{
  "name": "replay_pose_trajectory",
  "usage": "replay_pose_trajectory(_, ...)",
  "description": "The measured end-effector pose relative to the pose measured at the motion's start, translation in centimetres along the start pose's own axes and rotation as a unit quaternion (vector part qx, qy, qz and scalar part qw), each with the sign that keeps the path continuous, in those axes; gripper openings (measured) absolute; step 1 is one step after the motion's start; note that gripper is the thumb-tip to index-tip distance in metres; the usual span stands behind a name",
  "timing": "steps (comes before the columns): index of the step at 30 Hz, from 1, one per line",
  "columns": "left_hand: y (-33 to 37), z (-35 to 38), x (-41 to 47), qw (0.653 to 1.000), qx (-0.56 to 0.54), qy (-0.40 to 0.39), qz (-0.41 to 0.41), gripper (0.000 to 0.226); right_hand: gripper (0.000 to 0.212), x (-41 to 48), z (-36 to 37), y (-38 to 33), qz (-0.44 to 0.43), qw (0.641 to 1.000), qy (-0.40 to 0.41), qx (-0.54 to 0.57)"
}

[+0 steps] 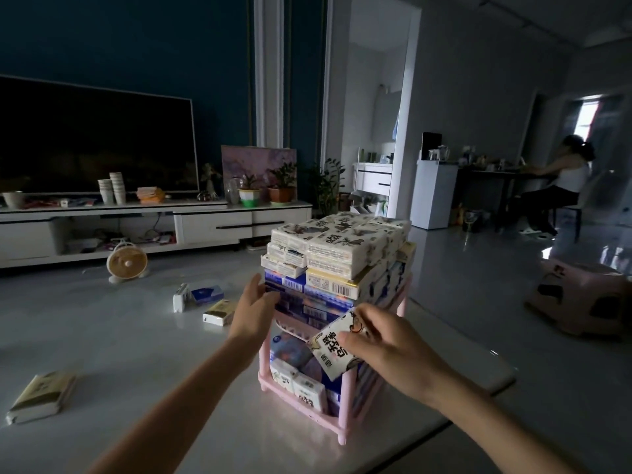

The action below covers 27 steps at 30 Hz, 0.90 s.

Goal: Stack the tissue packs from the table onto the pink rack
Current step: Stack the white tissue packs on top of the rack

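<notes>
Item: pink rack (346, 401), two tiers, standing on the white worktop (136, 347). Upper tier: blue packs (290, 289) with white patterned packs (342, 244) piled well above the frame. Lower tier: part filled, small white packs (307, 391) at the front. Step in hand, as judged: placing one more pack, probably into the lower tier. Right hand (390, 343): fingers and thumb curled round a white printed tissue pack (333, 350), held tilted at the rack's near front corner, overlapping the rim between the tiers, not yet seated. Left hand (254, 307): fingers extended, nothing gripped, laid against the left side of the blue packs, apparently steadying them. Next move calls for levelling the pack and sliding it into a gap without nudging the tall pile. Outstanding on the worktop: one cream pack (42, 396) near left, three more (207, 295) farther back, all well apart from both hands.
</notes>
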State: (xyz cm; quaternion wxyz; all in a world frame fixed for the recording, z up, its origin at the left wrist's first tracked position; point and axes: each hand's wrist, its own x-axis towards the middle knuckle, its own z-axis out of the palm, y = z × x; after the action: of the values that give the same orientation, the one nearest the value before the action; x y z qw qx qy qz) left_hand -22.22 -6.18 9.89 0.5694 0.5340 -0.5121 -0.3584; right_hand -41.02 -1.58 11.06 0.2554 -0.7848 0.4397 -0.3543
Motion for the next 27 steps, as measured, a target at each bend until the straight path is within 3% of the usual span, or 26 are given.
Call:
replay_pose_trajectory(5,-0.1,0.2,0.2,1.000,0.019,-0.016,0.018,0.023,0.031,-0.2,0.1,0.2,-0.041,0.998,0.035,-0.032)
replay_pose_trajectory(9,-0.3,0.0,0.3,0.996,0.054,-0.067,0.034,0.031,0.040,-0.3,0.3,0.5,-0.048,0.998,0.030,-0.026)
replay_pose_trajectory(17,-0.6,-0.4,0.7,0.990,0.075,-0.114,0.036,0.048,0.037,-0.4,0.2,0.5,-0.034,0.999,0.023,0.005)
replay_pose_trajectory(22,-0.5,-0.1,1.3,0.989,0.117,-0.082,0.048,0.058,0.040,-0.1,0.1,0.5,-0.033,0.999,0.029,0.005)
replay_pose_trajectory(27,-1.2,-0.1,1.7,0.986,0.147,-0.064,0.043,0.064,0.024,-0.2,0.0,0.5,-0.049,0.998,0.038,-0.012)
